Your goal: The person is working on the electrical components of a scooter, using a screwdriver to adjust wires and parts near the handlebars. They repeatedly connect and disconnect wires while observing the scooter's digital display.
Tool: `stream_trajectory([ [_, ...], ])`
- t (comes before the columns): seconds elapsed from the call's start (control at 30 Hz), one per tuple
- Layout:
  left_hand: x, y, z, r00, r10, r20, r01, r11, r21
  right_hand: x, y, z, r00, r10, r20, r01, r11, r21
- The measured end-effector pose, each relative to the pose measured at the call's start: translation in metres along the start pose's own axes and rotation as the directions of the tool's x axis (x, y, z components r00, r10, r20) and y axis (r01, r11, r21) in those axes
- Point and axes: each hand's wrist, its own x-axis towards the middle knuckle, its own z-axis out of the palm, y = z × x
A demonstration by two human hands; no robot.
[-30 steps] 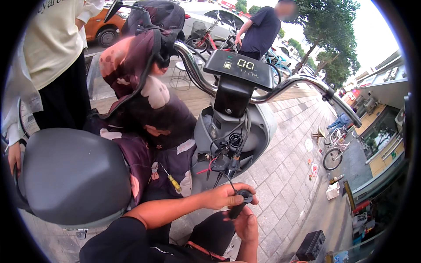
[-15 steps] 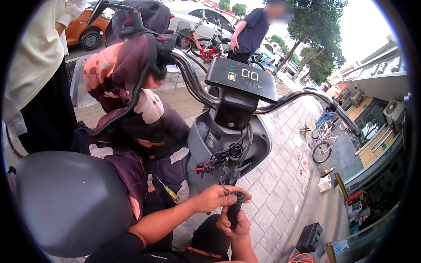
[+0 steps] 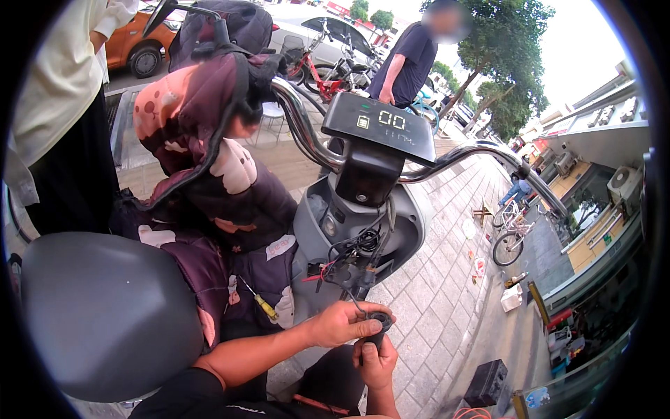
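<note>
Both hands are on a black throttle grip [image 3: 375,340], a hollow tube with its round end turned up toward me. My left hand [image 3: 345,323] pinches its upper rim with thumb and fingers, where a thin dark cable runs in. Lower down, my right hand [image 3: 377,362] is wrapped around the tube. Just beyond, loose wires [image 3: 368,242] and red-tipped leads [image 3: 314,275] hang from the opened front of a grey electric scooter [image 3: 405,241]. Above them sits its lit display [image 3: 380,128] between chrome handlebars [image 3: 457,158].
A yellow-handled screwdriver [image 3: 265,307] lies on the quilted dark cover [image 3: 255,188]. The black seat [image 3: 112,314] fills the lower left. A black box [image 3: 486,383] and orange cord [image 3: 473,413] lie at lower right. One person [image 3: 66,105] stands at left, another [image 3: 408,59] farther back.
The throttle grip has tipped so its round end faces me more, with both hands still on it. The person at the back has shifted posture. My view has moved slightly.
</note>
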Motion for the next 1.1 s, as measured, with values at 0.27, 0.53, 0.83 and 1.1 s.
stream_trajectory([
  [0.27, 0.0014, -0.0018, 0.0031, 1.0, 0.003, -0.026, -0.002, 1.0, 0.03, -0.0028, 0.005, 0.001, 0.997, -0.032, -0.069, 0.026, 0.996, -0.089],
  [0.53, 0.0006, -0.0003, 0.0007, 1.0, 0.005, -0.025, -0.004, 0.998, 0.068, -0.0018, 0.0026, 0.0042, 0.996, -0.036, -0.076, 0.029, 0.995, -0.1],
  [0.83, 0.0008, -0.002, 0.0007, 0.999, 0.015, -0.043, -0.014, 1.0, 0.026, -0.0014, 0.0025, 0.0053, 0.997, -0.007, -0.074, 0.001, 0.996, -0.086],
  [1.1, 0.0011, -0.0065, -0.0017, 0.999, 0.012, -0.036, -0.012, 1.0, -0.004, 0.0, 0.0037, 0.0052, 0.997, -0.035, -0.066, 0.025, 0.988, -0.149],
])
